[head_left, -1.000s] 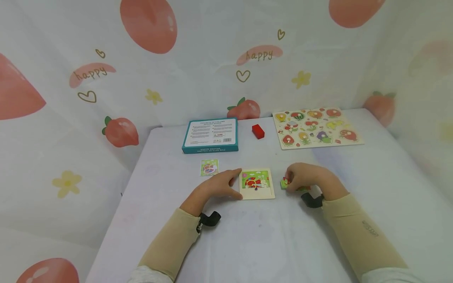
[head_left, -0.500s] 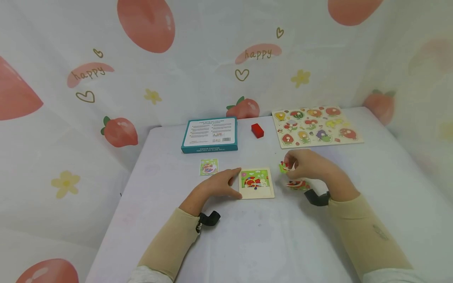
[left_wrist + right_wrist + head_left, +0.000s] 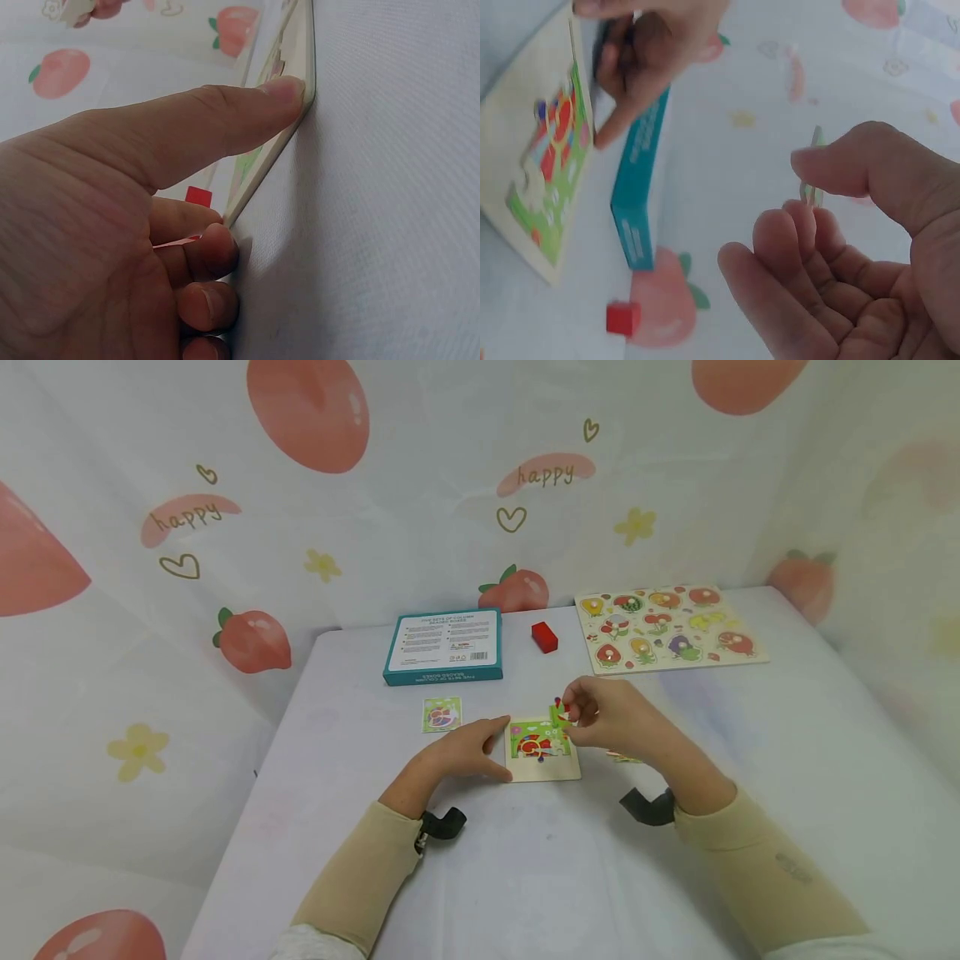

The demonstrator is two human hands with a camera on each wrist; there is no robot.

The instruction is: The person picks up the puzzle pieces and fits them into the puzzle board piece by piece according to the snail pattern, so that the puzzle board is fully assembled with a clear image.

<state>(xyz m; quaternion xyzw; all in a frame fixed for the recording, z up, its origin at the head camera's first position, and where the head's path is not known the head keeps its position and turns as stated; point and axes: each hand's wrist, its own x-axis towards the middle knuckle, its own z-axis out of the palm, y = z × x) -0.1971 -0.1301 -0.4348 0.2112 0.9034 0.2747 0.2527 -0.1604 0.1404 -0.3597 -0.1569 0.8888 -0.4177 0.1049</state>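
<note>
A square wooden puzzle board (image 3: pixel 543 772) lies in front of the person in the head view, its upper part filled with snail-picture pieces and its lower strip bare wood. My left hand (image 3: pixel 467 750) holds its left side, thumb at the near corner and index finger at the far one; in the left wrist view the thumb presses the board's edge (image 3: pixel 266 154). Over the board's far right corner, my right hand (image 3: pixel 611 714) pinches a green and red puzzle piece (image 3: pixel 557 716), seen nearly edge-on in the right wrist view. More puzzle pieces (image 3: pixel 624 757) lie partly hidden beneath that hand.
A small picture card (image 3: pixel 442 715) lies to the board's far left. Behind it are a teal box (image 3: pixel 444 647) and a red block (image 3: pixel 544 637). A fruit peg puzzle (image 3: pixel 671 631) occupies the table's back right.
My right hand has lifted a puzzle piece from the pieces on the right and carried it left, over the board's far right corner. The left hand stays at the board's left side.
</note>
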